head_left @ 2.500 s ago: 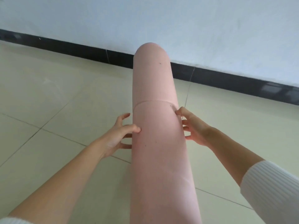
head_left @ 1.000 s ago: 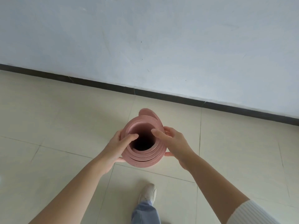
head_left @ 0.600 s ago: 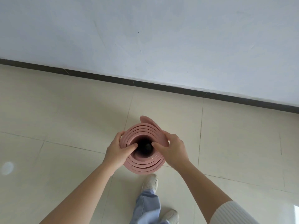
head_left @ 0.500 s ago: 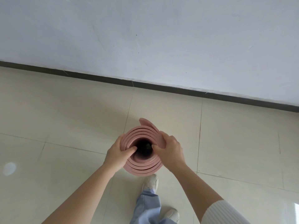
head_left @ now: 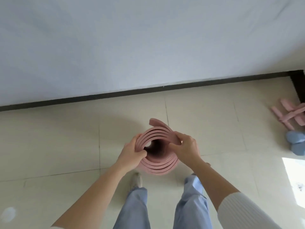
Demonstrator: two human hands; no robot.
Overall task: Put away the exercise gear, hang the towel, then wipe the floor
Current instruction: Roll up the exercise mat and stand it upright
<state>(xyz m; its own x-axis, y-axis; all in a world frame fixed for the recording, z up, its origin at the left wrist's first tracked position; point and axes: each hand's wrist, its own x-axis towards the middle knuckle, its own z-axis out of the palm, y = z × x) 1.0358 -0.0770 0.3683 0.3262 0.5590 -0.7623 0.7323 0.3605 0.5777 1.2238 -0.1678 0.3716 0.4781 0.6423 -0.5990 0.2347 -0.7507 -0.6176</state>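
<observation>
A pink rolled exercise mat (head_left: 158, 164) stands on end on the tiled floor, seen from above as a loose spiral with a dark hollow core. Its outer flap sticks out at the far side. My left hand (head_left: 132, 154) grips the left rim, thumb inside the core and fingers outside. My right hand (head_left: 184, 149) pinches the layers on the right rim. Both hands hold the roll's top edge.
A white wall with a black baseboard (head_left: 148, 90) runs across, close behind the mat. At the far right lie pink bars (head_left: 292, 114) and blue dumbbells (head_left: 297, 142). My feet and jeans (head_left: 193, 195) are just below the mat. A sunlit patch (head_left: 295, 177) falls on the right floor.
The mat went from tilted lengthwise to standing on end. My view has turned right, bringing the pink bars and dumbbells into view. My right hand shifted up along the rim.
</observation>
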